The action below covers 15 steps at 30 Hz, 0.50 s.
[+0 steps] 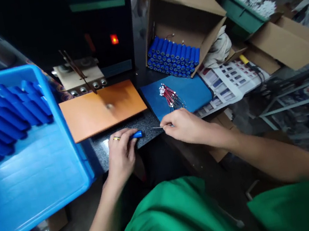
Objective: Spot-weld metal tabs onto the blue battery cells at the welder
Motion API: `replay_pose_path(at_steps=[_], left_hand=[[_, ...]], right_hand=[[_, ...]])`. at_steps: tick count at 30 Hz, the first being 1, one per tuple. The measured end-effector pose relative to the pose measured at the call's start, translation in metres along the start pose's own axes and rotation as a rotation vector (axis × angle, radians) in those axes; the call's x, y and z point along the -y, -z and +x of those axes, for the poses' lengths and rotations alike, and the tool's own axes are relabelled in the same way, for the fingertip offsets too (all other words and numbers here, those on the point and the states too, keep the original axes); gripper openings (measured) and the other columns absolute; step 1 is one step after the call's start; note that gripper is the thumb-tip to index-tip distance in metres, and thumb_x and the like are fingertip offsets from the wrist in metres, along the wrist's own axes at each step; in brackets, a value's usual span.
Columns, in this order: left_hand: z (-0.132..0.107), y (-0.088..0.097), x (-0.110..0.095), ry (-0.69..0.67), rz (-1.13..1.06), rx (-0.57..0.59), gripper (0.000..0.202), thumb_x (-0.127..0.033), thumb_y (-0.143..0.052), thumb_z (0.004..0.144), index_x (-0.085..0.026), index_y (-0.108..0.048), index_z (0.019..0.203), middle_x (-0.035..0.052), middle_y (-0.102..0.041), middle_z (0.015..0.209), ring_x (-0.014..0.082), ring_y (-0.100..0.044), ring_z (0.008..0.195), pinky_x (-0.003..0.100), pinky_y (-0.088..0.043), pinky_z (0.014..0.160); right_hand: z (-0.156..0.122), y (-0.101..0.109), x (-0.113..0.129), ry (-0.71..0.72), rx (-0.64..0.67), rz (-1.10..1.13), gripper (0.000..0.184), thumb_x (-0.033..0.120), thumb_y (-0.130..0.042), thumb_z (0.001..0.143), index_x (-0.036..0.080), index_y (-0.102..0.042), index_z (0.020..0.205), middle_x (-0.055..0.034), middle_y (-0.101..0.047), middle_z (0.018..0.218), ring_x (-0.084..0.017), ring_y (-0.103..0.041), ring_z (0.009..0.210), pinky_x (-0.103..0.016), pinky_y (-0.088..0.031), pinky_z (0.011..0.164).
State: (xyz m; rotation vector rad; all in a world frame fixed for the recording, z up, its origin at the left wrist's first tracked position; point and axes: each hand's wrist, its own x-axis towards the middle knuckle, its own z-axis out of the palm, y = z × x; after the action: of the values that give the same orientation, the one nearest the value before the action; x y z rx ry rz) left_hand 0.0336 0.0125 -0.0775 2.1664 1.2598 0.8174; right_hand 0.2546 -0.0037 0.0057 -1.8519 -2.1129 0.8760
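Observation:
A small blue battery cell (pixel 137 135) is gripped by the fingers of my left hand (pixel 120 152), its end pointing right. My right hand (pixel 185 127) pinches a thin, pointed metal tool (pixel 157 127); its tip points left toward the cell, apart from it. Most of the tool is hidden in my fingers, so its kind is unclear. Both hands are at the front edge of a dark speckled slab (pixel 146 123). Just beyond my right hand, a bunch of red and black wires with white connectors (pixel 170 96) lies on a blue mat (pixel 154 95).
On the left, a blue tray (pixel 67 146) holds many blue cells. An orange board (pixel 100 113) lies under the prongs (pixel 77 71) of a dark machine with a red light (pixel 114 39). Behind the mat, a cardboard box (pixel 199 16) contains stacked cells (pixel 172 56).

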Motion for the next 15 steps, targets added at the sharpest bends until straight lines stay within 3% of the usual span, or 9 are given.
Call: replay_pose_path(at_steps=[3,7,11,15], left_hand=[[-0.006,0.006,-0.004,-0.009,-0.115,-0.064,0.022,-0.026,-0.046,0.094,-0.021,-0.058,0.112,0.0085,-0.06,0.11,0.0219,-0.055,0.107,0.039,-0.043,0.097],[-0.022,0.009,-0.015,0.018,-0.288,-0.137,0.022,-0.028,-0.048,0.093,-0.02,-0.054,0.112,0.0089,-0.06,0.112,0.0212,-0.057,0.109,0.039,-0.046,0.097],[-0.043,0.001,-0.036,0.033,-0.485,-0.184,0.021,-0.028,-0.052,0.092,-0.02,-0.055,0.112,0.009,-0.063,0.111,0.0211,-0.058,0.11,0.04,-0.045,0.099],[-0.062,-0.009,-0.058,0.043,-0.652,-0.22,0.02,-0.028,-0.057,0.091,-0.019,-0.058,0.108,0.0099,-0.064,0.11,0.0217,-0.059,0.11,0.039,-0.045,0.098]], right_hand=[[-0.021,-0.008,-0.015,-0.011,-0.11,0.182,0.022,0.012,-0.051,0.082,0.015,-0.073,0.086,-0.0043,-0.072,0.078,-0.016,-0.064,0.073,-0.024,-0.044,0.069],[-0.047,-0.04,-0.029,-0.002,-0.252,0.489,0.021,0.019,-0.054,0.084,0.014,-0.071,0.096,-0.0072,-0.073,0.084,-0.017,-0.067,0.076,-0.026,-0.049,0.071],[-0.068,-0.074,-0.031,0.007,-0.335,0.748,0.025,0.025,-0.053,0.086,0.013,-0.068,0.103,-0.0081,-0.072,0.085,-0.017,-0.067,0.074,-0.026,-0.052,0.069],[-0.086,-0.098,-0.027,0.04,-0.43,0.846,0.03,0.032,-0.053,0.088,0.013,-0.068,0.106,-0.0064,-0.069,0.08,-0.014,-0.063,0.065,-0.024,-0.05,0.059]])
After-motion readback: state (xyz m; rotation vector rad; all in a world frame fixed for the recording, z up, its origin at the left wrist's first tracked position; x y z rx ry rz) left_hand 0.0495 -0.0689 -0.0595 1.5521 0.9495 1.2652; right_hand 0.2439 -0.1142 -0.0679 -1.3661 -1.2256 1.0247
